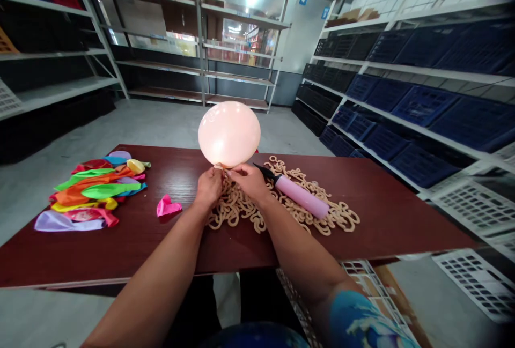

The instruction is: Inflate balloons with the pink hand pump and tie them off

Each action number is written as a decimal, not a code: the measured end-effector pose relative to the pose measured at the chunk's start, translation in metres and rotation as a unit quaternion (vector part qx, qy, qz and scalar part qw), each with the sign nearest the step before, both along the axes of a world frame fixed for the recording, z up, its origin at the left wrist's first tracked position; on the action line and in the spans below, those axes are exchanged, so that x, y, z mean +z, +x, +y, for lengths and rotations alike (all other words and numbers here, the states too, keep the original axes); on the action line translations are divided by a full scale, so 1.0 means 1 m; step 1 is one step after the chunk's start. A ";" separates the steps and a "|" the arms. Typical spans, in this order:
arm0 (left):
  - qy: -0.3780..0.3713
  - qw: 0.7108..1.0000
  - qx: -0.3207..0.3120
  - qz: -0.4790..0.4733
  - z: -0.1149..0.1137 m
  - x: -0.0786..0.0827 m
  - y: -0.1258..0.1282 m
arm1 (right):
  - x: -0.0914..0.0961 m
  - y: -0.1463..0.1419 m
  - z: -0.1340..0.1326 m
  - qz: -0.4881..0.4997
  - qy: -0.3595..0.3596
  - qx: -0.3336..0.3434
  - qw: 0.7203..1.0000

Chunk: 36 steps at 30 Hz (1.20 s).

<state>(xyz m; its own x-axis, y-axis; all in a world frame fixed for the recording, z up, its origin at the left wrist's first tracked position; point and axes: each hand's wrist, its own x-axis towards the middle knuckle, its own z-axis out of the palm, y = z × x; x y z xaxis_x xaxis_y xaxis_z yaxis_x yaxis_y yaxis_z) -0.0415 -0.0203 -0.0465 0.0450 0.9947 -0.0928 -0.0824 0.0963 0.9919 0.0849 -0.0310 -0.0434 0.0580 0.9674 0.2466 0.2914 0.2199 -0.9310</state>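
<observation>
A pale pink inflated balloon (229, 133) stands above the table, its neck pointing down toward me. My left hand (210, 187) is closed in a pinch at the neck. Beside it my right hand (248, 180) is also closed, with thumb and finger pinching the neck area; the exact spot between the fingertips is too small to make out. Under and around my hands lies a heap of beige curly rope-like strands (237, 214). A pink hand pump (303, 198) with a black nozzle end rests on the strands, right of my right hand.
Several flat coloured balloons (92, 190) are piled on the left of the dark red table (374, 235). A single bright pink balloon (168, 206) lies nearer the middle. Shelves with dark blue crates (422, 104) stand right, bare metal racks (201, 42) behind, and a white basket (478, 281) low right.
</observation>
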 end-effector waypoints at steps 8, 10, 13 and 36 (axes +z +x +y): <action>0.142 0.941 0.090 0.293 0.007 -0.007 -0.005 | 0.017 0.004 -0.010 -0.068 0.059 0.116 0.989; 0.157 0.944 0.074 0.281 0.005 -0.008 -0.002 | 0.017 0.005 -0.009 -0.069 0.084 0.107 0.988; 0.175 0.949 0.052 0.256 0.002 -0.010 0.001 | 0.014 0.005 -0.007 -0.059 0.125 0.093 0.986; 0.216 0.953 -0.003 0.213 -0.004 -0.006 0.001 | 0.011 0.006 -0.008 0.029 -0.052 0.073 0.996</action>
<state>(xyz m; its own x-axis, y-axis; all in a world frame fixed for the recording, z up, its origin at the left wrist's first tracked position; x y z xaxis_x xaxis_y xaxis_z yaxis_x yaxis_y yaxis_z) -0.0404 -0.0246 -0.0525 0.1005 0.9438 0.3150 0.3356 -0.3302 0.8822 0.0904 -0.0393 -0.0321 -0.0748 0.9865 0.1457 0.2085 0.1584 -0.9651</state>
